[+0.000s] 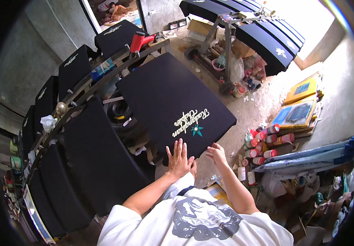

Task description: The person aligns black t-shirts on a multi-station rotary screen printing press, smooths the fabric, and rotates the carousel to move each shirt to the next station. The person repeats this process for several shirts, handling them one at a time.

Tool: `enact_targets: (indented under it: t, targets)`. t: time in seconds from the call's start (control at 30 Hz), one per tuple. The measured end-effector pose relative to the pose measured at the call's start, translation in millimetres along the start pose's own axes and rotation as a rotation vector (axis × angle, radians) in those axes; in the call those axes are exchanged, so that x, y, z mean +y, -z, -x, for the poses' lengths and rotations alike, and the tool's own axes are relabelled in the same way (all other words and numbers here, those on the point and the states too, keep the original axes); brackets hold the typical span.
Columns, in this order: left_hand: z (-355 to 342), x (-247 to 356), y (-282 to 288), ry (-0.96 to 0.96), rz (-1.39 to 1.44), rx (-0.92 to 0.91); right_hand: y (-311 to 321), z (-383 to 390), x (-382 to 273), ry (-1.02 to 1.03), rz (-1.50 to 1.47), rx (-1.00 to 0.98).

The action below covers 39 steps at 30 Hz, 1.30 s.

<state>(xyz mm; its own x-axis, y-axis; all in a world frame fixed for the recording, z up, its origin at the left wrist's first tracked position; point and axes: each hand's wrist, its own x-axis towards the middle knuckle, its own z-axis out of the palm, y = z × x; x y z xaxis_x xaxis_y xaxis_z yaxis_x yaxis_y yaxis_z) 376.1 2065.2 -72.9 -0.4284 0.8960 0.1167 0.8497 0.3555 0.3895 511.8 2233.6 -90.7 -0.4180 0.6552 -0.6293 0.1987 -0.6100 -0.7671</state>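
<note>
A black cloth lies stretched flat over a board in front of me, with pale lettering and a green leaf-shaped print near its close edge. My left hand rests on that cloth just below the print, palm down and fingers spread. At the close right edge, my right hand has its fingers bent and closed on the cloth's border. Part of what those fingertips grip is hidden.
More black cloth-covered boards line the left and the far right. A red heat gun stands on the metal rail beyond. Several red-lidded jars and yellow-framed screens sit at the right. A tyre lies below, left of the board.
</note>
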Motion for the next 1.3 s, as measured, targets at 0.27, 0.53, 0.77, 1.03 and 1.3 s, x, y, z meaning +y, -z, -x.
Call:
enact_targets:
  t: [0.27,0.53,0.77,1.03,1.3]
  targets:
    - [-102,-7,-5,0.207,-0.123,-0.016,35,-48,-15,-0.462,-0.347,-0.246]
    - [-157,11,-19,0.2,-0.154,-0.008,37,-47,-38,-0.642,-0.243,-0.239]
    - [-141,54,-32,-0.028,-0.133,-0.053,54,-44,-48,-0.793,-0.364,-0.268]
    - [-106,68,-14,-0.259,0.315,-0.063,60,-28,-70,-0.632,-0.419,-0.448]
    - [-99,89,-3,0.077,-0.125,0.006,17,-23,-100,-0.467,-0.237,-0.42]
